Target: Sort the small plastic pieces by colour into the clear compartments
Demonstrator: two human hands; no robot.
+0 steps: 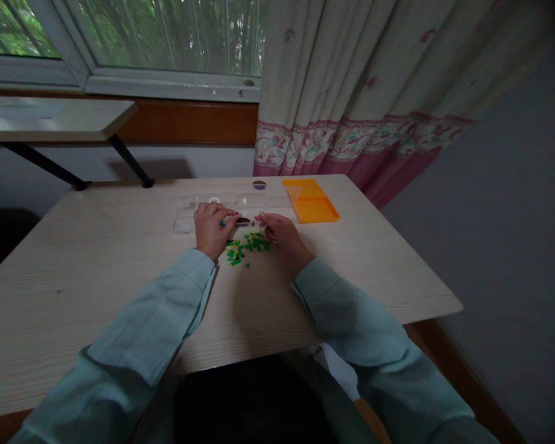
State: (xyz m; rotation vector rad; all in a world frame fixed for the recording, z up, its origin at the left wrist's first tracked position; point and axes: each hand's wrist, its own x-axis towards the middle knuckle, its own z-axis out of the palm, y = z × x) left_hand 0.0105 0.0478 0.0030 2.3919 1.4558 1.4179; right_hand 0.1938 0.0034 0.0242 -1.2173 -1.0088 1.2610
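My left hand is closed at the near side of a clear divided plastic box. A tiny blue spot shows by its thumb; what the fingers hold is too small to name. Facing it, my right hand is closed, thumb and forefinger pinched together over the box's near edge, and anything between them cannot be made out. Small dark brown pieces lie between the two hands, seemingly in one compartment. Just in front of the box, a loose pile of small green pieces, with some yellow ones, is spread on the table.
An orange shallow tray lies at the box's right end. Behind the box is a round hole in the wooden table. A raised shelf on black legs stands at the back left. A curtain hangs beyond the far edge.
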